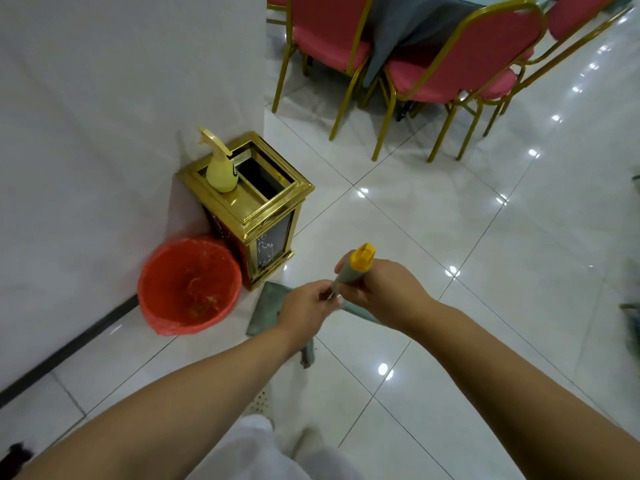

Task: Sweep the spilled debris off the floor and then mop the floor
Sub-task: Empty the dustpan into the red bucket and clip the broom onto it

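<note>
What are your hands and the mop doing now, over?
Both hands, left and right, grip the mop handle. Mop head flat on floor. Red bin close beside it.

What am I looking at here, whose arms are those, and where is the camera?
There is no machine here. The camera sits on a person's head and looks forward and down, so the two bare arms are that person's own. Both hands hold a mop handle with a yellow cap: the right hand grips it just under the cap, and the left hand pinches it lower down. The grey mop cloth lies on the shiny white tile floor. Against the wall stand a red bin with a few scraps inside and a gold bin with a yellow spray bottle on top. Red chairs with gold legs stand further back.
</note>
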